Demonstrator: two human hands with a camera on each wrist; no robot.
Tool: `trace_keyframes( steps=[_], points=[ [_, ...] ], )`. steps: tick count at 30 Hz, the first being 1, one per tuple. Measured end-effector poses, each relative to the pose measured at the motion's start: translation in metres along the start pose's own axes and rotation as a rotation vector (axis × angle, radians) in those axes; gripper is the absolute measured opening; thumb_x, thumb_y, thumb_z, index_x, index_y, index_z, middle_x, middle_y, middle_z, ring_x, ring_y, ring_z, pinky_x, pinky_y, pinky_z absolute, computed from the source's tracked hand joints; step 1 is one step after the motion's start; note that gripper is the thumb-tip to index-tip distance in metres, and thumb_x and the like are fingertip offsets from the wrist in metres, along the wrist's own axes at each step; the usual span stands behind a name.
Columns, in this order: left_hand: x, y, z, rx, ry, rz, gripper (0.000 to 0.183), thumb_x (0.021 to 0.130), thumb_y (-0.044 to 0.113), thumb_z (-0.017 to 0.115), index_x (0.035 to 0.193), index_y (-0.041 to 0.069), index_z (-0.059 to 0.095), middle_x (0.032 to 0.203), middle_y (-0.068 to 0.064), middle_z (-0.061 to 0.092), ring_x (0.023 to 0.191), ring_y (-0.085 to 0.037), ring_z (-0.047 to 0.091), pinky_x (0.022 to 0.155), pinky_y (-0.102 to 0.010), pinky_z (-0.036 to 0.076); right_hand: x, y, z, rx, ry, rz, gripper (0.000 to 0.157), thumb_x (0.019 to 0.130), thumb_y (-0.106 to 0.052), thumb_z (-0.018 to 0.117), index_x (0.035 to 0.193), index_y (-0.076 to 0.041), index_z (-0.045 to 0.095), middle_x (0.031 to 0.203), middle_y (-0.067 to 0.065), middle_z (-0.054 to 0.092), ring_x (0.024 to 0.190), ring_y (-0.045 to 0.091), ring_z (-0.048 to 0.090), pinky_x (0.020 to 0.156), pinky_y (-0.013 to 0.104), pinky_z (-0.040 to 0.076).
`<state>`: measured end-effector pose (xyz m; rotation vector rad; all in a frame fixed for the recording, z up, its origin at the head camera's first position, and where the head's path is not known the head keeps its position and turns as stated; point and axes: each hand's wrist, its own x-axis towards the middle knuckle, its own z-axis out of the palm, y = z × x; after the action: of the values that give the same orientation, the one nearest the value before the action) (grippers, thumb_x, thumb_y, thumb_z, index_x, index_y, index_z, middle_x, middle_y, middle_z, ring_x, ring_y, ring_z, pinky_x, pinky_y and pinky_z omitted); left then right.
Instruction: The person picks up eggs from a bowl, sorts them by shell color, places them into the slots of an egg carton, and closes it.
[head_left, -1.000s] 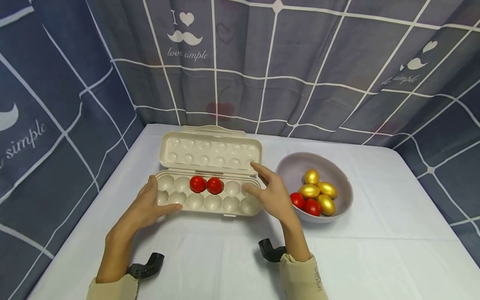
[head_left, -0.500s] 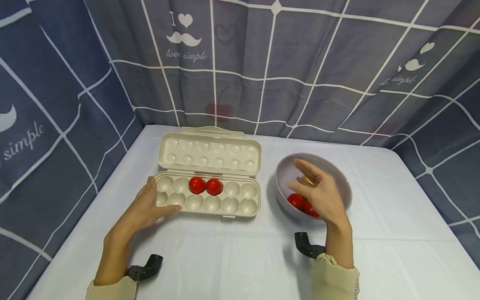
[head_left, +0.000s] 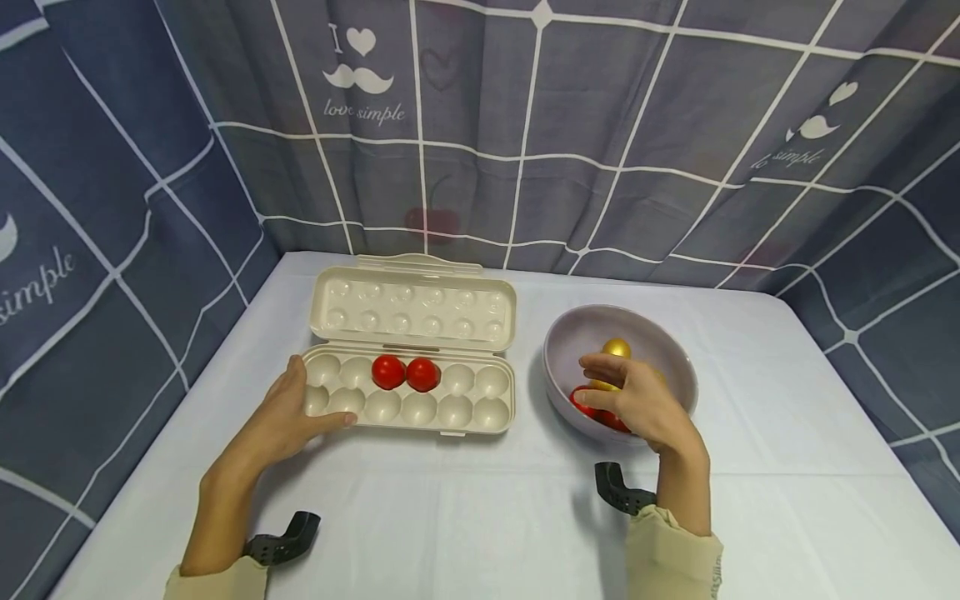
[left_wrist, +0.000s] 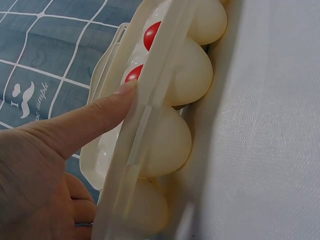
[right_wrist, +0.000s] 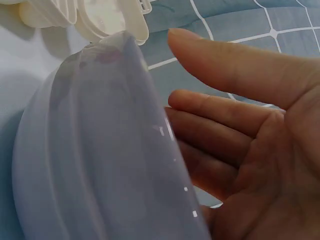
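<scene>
A cream egg carton [head_left: 408, 429] lies with its lid [head_left: 412, 307] folded back; two red eggs [head_left: 423, 375] sit side by side in its back row. My left hand [head_left: 281, 417] holds the carton's left end, the thumb [left_wrist: 100, 115] lying over the front rim and the other fingers at the end. Over the mauve bowl [head_left: 567, 333] is my right hand [head_left: 645, 404], thumb and fingers apart. Below it in the bowl are red eggs [head_left: 585, 398] and golden eggs [head_left: 617, 347], partly hidden by the hand. The right wrist view shows the fingers [right_wrist: 215, 110] beyond the bowl's rim.
A white cloth [head_left: 465, 517] covers the table. Grey-blue curtains [head_left: 480, 108] with white lines hang behind and at both sides. Black curved mounts [head_left: 285, 540] sit on both wrists.
My right hand has moved from the carton's right end to the bowl and lowered into it, its fingers drawing nearer the eggs. My left hand stays at the carton; the view shifts slightly.
</scene>
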<state>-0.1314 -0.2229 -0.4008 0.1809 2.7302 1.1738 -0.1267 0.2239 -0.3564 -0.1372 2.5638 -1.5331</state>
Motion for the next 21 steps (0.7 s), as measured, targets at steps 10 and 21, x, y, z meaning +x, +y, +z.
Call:
trace_keyframes(
  steps=[10, 21],
  points=[
    [0.002, 0.000, 0.000, 0.015, -0.002, 0.008, 0.127, 0.081, 0.039, 0.081, 0.145, -0.018, -0.012, 0.153, -0.041, -0.011, 0.142, -0.053, -0.005, 0.113, -0.064, 0.004, 0.011, 0.008, 0.009, 0.002, -0.016, -0.009, 0.053, 0.089, -0.011, 0.073, 0.134, 0.009, 0.053, 0.132, 0.023, 0.058, 0.121, 0.034, 0.056, 0.097, 0.035, 0.047],
    [0.000, -0.001, 0.000, 0.031, 0.008, -0.001, 0.127, 0.081, 0.041, 0.081, 0.145, -0.019, -0.011, 0.152, -0.043, -0.008, 0.141, -0.055, -0.002, 0.112, -0.065, 0.005, 0.022, 0.013, 0.019, 0.009, 0.036, 0.004, 0.049, 0.093, -0.014, 0.068, 0.133, 0.011, 0.053, 0.131, 0.026, 0.057, 0.122, 0.036, 0.054, 0.106, 0.048, 0.039]
  ],
)
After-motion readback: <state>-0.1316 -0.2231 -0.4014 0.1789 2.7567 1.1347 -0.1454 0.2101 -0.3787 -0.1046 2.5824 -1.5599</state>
